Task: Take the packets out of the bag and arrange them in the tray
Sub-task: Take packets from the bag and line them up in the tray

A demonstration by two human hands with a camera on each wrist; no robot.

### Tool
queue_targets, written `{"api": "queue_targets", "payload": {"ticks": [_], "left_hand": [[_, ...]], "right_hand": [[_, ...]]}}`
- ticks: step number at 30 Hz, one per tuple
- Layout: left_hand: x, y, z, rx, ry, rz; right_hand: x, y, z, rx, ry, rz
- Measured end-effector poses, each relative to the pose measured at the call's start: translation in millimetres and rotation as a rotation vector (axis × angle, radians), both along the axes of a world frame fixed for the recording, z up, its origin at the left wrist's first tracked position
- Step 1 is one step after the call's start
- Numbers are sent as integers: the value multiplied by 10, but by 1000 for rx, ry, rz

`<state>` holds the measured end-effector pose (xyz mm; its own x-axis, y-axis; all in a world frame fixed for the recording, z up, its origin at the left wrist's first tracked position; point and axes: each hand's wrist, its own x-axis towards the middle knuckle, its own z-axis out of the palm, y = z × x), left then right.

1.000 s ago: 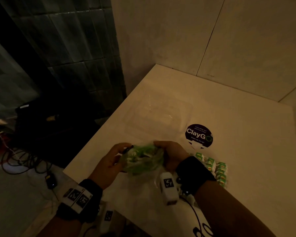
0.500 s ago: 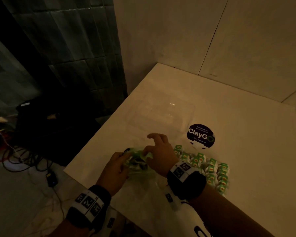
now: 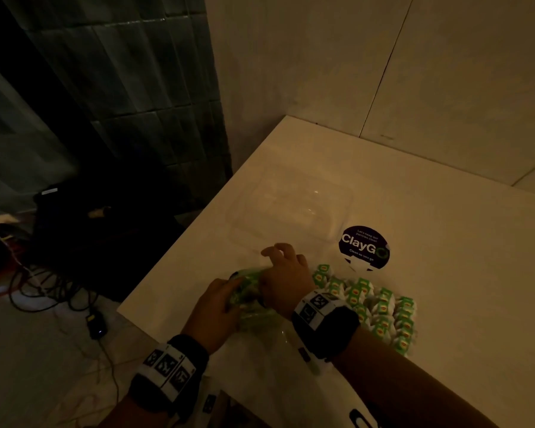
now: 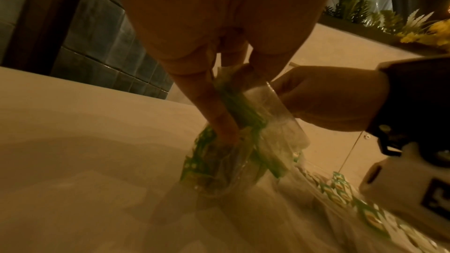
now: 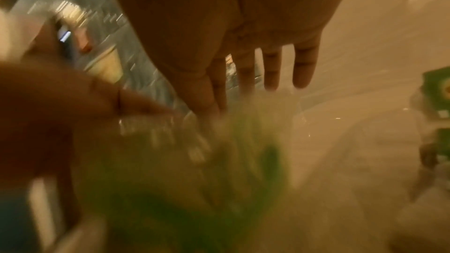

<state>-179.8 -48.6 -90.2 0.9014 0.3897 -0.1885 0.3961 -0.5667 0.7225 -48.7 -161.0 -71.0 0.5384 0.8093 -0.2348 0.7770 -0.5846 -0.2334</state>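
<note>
A clear plastic bag (image 3: 247, 291) with green packets inside lies low over the white table's near edge, between my hands. My left hand (image 3: 229, 295) grips its left side; in the left wrist view the left hand's fingers (image 4: 219, 120) curl round the bag (image 4: 233, 153). My right hand (image 3: 271, 268) pinches the bag's top from the right, its other fingers (image 5: 270, 72) held straight. Several green-and-white packets (image 3: 374, 307) lie in rows on the table right of the bag. A clear tray (image 3: 291, 208) sits beyond my hands, with nothing visible in it.
A round dark "ClayGo" sticker (image 3: 364, 247) is on the table right of the tray. The table (image 3: 445, 273) fits into a corner of pale walls. Its left edge drops to a floor with cables (image 3: 53, 288) and dark equipment.
My right hand has turned palm-down over the bag and the bag has come down toward the table. More of the loose packets on the right now show.
</note>
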Motion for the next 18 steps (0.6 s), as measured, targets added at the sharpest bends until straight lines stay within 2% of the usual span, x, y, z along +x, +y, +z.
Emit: {"api": "queue_targets", "payload": {"ticks": [3, 8, 14, 18], "left_hand": [[-2, 6, -47, -19, 41, 37], [9, -14, -46, -32, 48, 37], [2, -59, -12, -48, 50, 46], [-2, -71, -5, -51, 44, 52]], "right_hand": [[68, -89, 53, 129, 81, -67], [218, -344, 269, 455, 554, -308], [408, -812, 546, 834, 869, -643], [472, -995, 406, 834, 985, -770]]}}
